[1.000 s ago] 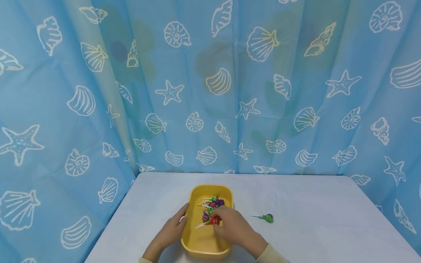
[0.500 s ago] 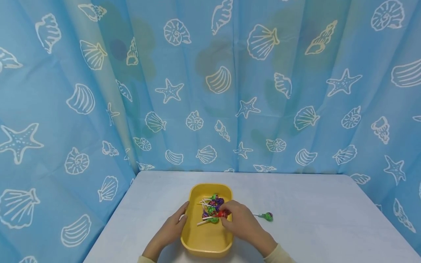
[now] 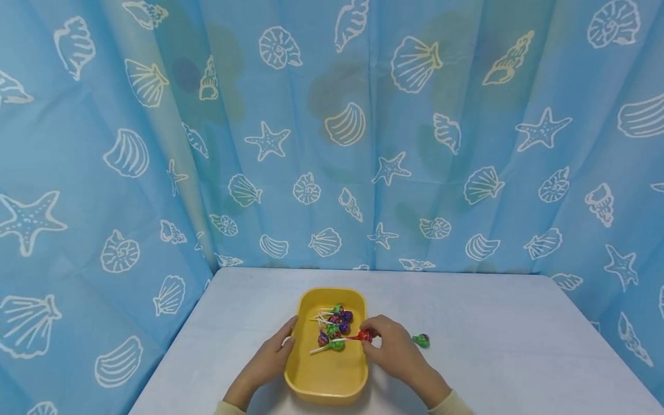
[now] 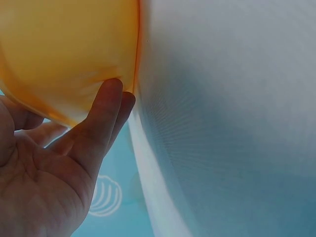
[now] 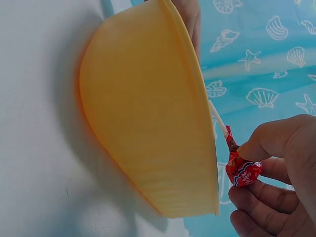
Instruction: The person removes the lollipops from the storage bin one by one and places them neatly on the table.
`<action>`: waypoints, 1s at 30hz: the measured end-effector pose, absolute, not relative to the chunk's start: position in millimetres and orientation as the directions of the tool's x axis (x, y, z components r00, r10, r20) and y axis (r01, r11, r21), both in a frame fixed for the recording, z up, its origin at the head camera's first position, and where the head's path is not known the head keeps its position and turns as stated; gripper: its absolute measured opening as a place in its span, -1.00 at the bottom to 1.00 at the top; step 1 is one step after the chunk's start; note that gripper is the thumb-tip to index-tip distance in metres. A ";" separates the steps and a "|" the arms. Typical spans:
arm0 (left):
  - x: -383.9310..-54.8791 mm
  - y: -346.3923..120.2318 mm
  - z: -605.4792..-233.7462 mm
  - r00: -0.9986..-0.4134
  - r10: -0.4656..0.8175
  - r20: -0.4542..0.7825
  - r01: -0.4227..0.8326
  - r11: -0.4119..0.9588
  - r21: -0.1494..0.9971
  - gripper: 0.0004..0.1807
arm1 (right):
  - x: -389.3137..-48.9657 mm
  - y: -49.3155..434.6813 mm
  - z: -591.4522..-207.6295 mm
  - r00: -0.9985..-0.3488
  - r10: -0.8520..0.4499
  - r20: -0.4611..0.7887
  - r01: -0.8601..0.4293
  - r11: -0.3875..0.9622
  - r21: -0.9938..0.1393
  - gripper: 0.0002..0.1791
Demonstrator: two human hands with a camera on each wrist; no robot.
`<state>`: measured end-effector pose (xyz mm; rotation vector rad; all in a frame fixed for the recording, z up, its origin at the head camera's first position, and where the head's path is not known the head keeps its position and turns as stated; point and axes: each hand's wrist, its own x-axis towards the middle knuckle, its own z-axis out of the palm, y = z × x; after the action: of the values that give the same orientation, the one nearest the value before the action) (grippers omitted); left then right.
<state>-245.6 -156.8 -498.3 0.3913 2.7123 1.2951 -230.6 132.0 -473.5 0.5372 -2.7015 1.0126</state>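
Between thumb and fingers, my right hand [image 3: 396, 353] pinches a red-wrapped lollipop [image 5: 243, 170] by its candy head. In the head view it is level with the right rim of a yellow plastic tub [image 3: 327, 380], its white stick pointing left over the inside. My left hand [image 3: 271, 358] rests against the tub's left side; the left wrist view has straight fingertips [image 4: 111, 89] touching the outer wall. Several lollipops in purple and green wrappers [image 3: 334, 331] lie loosely in the tub's middle and far part, sticks mostly to the left.
A green-wrapped lollipop [image 3: 422, 340] lies on the white-covered table [image 3: 498, 346] to the right, its stick hidden behind my right hand. Blue curtains [image 3: 311, 144] with a white seashell print hang behind the table and along both sides.
My right hand has lifted the red lollipop from the pile and moved it rightward to the tub's right rim. A green one stays where it was beneath. My left hand keeps its place.
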 end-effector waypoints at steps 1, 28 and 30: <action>-245.5 -156.8 -498.3 -0.961 0.277 0.008 0.180 0.603 0.777 -0.45 | -230.3 132.6 -473.9 -0.913 -0.259 0.314 -0.402 0.699 -0.592 -0.79; -246.1 -154.6 -496.7 -0.967 0.256 -0.002 0.158 0.600 0.784 -0.45 | -226.6 156.3 -482.2 -0.940 -0.106 0.324 -0.297 0.720 -0.628 -0.79; -246.2 -154.3 -496.5 -0.967 0.256 -0.006 0.153 0.598 0.787 -0.45 | -226.2 158.7 -482.6 -0.938 -0.095 0.333 -0.296 0.717 -0.631 -0.79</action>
<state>-246.2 -154.3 -496.5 0.3473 2.7015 1.3130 -226.2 158.7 -482.6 0.3091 -2.6473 1.0426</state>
